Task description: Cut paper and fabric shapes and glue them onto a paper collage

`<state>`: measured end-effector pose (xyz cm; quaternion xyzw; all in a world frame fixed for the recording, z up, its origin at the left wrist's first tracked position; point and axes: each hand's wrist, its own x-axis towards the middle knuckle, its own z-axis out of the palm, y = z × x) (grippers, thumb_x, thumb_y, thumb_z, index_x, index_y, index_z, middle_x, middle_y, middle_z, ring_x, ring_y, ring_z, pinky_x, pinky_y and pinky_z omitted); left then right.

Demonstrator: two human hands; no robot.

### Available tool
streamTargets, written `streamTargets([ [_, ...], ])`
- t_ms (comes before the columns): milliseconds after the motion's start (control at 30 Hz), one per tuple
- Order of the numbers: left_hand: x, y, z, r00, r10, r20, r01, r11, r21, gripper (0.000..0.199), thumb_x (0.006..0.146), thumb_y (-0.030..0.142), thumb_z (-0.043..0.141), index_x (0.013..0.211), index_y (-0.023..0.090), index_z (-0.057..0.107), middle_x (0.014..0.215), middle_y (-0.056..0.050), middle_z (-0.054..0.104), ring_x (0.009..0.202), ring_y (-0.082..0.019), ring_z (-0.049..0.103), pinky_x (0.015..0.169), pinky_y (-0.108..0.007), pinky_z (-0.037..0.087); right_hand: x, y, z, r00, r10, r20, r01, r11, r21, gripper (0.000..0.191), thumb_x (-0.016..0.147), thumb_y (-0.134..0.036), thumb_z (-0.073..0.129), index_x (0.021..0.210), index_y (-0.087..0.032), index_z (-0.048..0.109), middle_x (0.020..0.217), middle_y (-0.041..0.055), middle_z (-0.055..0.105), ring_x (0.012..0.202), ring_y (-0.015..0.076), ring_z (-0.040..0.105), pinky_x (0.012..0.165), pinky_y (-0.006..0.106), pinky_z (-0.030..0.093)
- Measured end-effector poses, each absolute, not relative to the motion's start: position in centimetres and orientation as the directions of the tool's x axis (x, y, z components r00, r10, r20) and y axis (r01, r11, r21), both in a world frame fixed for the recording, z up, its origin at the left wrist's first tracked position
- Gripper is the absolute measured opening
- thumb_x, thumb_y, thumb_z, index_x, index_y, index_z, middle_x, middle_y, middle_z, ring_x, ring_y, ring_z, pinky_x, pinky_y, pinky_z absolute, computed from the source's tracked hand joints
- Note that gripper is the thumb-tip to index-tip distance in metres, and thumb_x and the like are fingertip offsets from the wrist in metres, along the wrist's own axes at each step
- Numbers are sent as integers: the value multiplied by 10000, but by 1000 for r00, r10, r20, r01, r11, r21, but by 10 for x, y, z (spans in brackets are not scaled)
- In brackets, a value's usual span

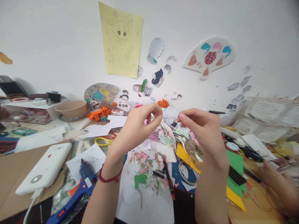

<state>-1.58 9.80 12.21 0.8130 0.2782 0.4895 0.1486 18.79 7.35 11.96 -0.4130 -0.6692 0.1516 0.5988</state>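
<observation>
My left hand (147, 121) is raised in the middle of the view, thumb and forefinger closed in a pinch. Opposite it, my right hand (202, 126) is pinched too, fingers curled. Between the two sets of fingertips shows a small, roundish white paper cut-out (170, 115) with faint drawn lines, its edges at the fingers of both hands. Below my hands lies a white sheet (149, 211) strewn with paper scraps (144, 161), a green scrap (140, 180) and a black-and-red pen (168, 177).
At left are a blue glue gun (78, 193), a white power bank (44, 168) with a cable, and a tan bowl (71, 109). Twine (192, 149) and coloured paper (235, 165) lie at right. Another person's hand (275, 180) is at far right. A painted fan (210, 57) hangs on the wall.
</observation>
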Motion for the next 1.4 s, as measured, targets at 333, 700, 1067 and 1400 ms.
streamTargets([
  [333, -18, 99, 121, 364, 586, 724, 313, -809, 497, 104, 897, 117, 558, 839, 194, 596, 755, 64, 630, 713, -69, 549, 640, -215, 382, 186, 73, 120, 50, 734, 678, 382, 613, -692, 89, 834, -277, 729, 786, -203, 720, 727, -1, 683, 632, 112, 588, 636, 239, 517],
  [700, -20, 99, 121, 381, 592, 710, 327, -805, 496, 111, 894, 133, 525, 843, 196, 600, 743, 42, 637, 691, -93, 547, 658, -229, 408, 186, 76, 116, 31, 730, 682, 406, 615, -676, 112, 820, -309, 730, 776, -208, 708, 729, 3, 668, 644, 132, 586, 631, 268, 508],
  [1067, -25, 106, 117, 371, 626, 686, 355, -778, 518, 118, 916, 196, 524, 891, 191, 639, 841, 12, 695, 745, -111, 592, 683, -243, 430, 190, 88, 111, 45, 702, 711, 410, 636, -654, 76, 814, -262, 706, 771, -200, 704, 707, -3, 656, 592, 115, 554, 575, 259, 468],
  [1400, -38, 104, 120, 279, 647, 710, 438, -744, 505, 105, 908, 188, 536, 907, 198, 641, 796, 18, 689, 749, -128, 614, 674, -254, 421, 208, 124, 93, 165, 641, 750, 449, 628, -635, 120, 809, -307, 698, 819, -188, 710, 650, -17, 637, 573, 121, 572, 542, 249, 442],
])
